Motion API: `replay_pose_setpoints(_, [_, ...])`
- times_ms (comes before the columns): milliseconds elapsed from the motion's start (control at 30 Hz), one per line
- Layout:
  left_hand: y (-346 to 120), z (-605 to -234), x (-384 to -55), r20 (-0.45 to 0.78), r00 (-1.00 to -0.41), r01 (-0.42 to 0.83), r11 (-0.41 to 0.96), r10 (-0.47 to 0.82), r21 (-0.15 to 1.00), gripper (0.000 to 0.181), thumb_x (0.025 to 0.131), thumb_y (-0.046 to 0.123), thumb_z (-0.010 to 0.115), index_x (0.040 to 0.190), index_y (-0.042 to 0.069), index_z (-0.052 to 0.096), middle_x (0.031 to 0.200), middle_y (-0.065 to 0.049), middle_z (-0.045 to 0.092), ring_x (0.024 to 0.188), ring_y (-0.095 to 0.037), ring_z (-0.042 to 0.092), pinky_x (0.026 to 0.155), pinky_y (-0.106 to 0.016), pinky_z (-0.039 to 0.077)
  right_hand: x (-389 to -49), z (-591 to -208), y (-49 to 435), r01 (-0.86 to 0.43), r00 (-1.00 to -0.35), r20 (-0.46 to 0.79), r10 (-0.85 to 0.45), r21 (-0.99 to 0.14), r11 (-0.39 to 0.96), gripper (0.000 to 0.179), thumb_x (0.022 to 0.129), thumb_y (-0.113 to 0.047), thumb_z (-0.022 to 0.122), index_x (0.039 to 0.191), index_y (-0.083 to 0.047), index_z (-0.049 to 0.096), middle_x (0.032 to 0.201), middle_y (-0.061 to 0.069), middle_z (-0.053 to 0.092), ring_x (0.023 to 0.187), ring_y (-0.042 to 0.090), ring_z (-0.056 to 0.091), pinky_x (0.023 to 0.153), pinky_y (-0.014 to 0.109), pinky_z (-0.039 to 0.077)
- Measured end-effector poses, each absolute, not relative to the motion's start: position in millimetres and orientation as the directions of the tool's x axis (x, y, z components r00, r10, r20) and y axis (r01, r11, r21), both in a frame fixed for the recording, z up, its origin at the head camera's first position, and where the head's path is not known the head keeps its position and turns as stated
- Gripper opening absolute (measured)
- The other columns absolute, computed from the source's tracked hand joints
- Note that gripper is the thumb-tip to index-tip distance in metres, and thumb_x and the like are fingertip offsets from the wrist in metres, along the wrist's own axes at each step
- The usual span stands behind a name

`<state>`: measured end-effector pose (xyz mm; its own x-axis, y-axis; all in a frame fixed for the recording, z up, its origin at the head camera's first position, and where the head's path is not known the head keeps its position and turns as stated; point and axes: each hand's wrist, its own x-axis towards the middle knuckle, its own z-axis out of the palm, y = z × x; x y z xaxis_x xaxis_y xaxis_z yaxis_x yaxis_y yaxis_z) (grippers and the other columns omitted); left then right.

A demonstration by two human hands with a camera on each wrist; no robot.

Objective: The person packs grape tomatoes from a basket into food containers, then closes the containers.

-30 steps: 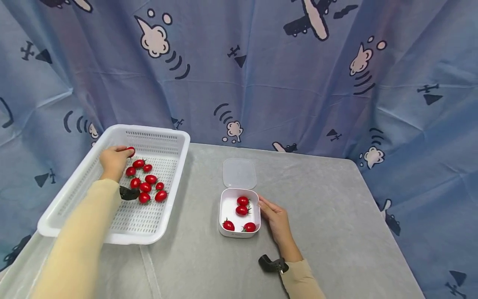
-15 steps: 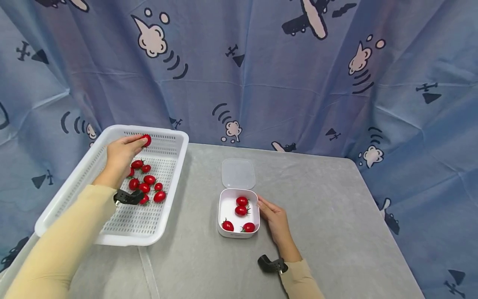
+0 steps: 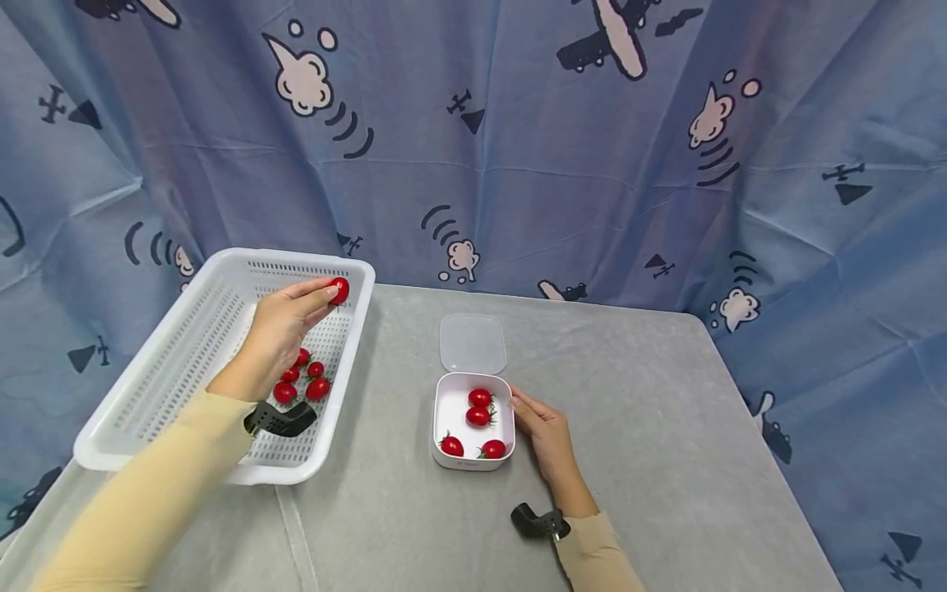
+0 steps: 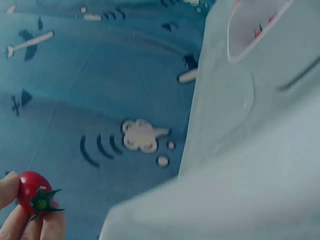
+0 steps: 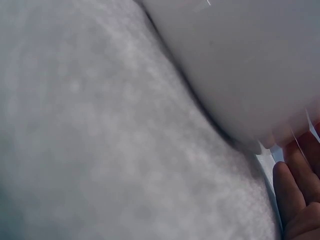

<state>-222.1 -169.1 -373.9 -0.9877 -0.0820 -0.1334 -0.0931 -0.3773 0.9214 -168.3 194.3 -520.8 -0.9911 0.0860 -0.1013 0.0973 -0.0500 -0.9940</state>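
My left hand [image 3: 277,333] pinches a red cherry tomato [image 3: 339,291] between thumb and fingertips, above the far right part of the white perforated basket [image 3: 353,353]. In the left wrist view the held cherry tomato [image 4: 31,186] shows its green calyx. Several more tomatoes [image 3: 318,388] lie in the basket, some hidden beneath my left hand and wrist. Toward the table's middle stands a square white box [image 3: 453,411] with several tomatoes [image 3: 478,417] in it. My right hand [image 3: 546,432] rests its extended fingers [image 5: 300,172] against the box's right side.
A translucent lid [image 3: 473,344] lies flat on the grey table [image 3: 651,427] just behind the box. Behind the table hangs a blue patterned curtain [image 3: 414,123]. The basket's raised right rim lies between my left hand and the box.
With the tomato in its fingers, my left hand has lifted and moved right across the basket toward its right rim. My right hand has stayed against the box.
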Motion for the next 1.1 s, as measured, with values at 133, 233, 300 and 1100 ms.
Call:
replay_pose_setpoints(133, [-154, -376, -216, -0.130, -0.990, -0.101, -0.384, -0.050, 0.918, 0.018, 0.090, 0.001, 0.070, 0.086, 0.017, 0.076, 0.087, 0.008, 0.075, 0.082, -0.003, 0.072, 0.085, -0.016, 0.056, -168, -521, 195, 0.101, -0.990, -0.105, 0.094, -0.994, -0.044, 0.039, 0.093, -0.014, 0.069, 0.127, 0.005, 0.064, 0.131, 0.019, 0.062, 0.105, -0.004, 0.066, 0.089, 0.016, 0.054])
replay_pose_setpoints(233, [-144, -378, -211, -0.151, -0.988, -0.129, -0.376, -0.029, 0.918, 0.019, 0.091, 0.002, 0.069, 0.086, 0.020, 0.076, 0.088, 0.009, 0.075, 0.082, -0.002, 0.072, 0.086, -0.015, 0.055, -168, -521, 195, 0.108, -0.989, -0.111, 0.098, -0.993, -0.044, 0.039, 0.093, -0.014, 0.069, 0.127, 0.005, 0.064, 0.131, 0.019, 0.062, 0.105, -0.004, 0.066, 0.089, 0.016, 0.054])
replay_pose_setpoints(300, [-137, -380, -208, -0.163, -0.986, -0.147, -0.368, -0.014, 0.918, 0.021, 0.091, 0.002, 0.068, 0.086, 0.021, 0.075, 0.088, 0.010, 0.075, 0.083, -0.002, 0.072, 0.086, -0.015, 0.055, -168, -522, 195, 0.110, -0.989, -0.114, 0.096, -0.993, -0.043, 0.039, 0.093, -0.015, 0.069, 0.127, 0.005, 0.064, 0.132, 0.019, 0.062, 0.105, -0.004, 0.066, 0.089, 0.016, 0.054])
replay_pose_setpoints(1100, [-71, -389, -162, -0.241, -0.957, -0.268, -0.176, 0.161, 0.947, 0.041, 0.093, 0.010, 0.068, 0.130, -0.006, 0.061, 0.105, 0.003, 0.074, 0.094, -0.004, 0.070, 0.093, -0.020, 0.054, -168, -519, 193, 0.102, -0.990, -0.106, 0.091, -0.993, -0.055, 0.039, 0.093, -0.014, 0.068, 0.127, 0.005, 0.063, 0.132, 0.019, 0.062, 0.106, -0.003, 0.066, 0.090, 0.017, 0.054])
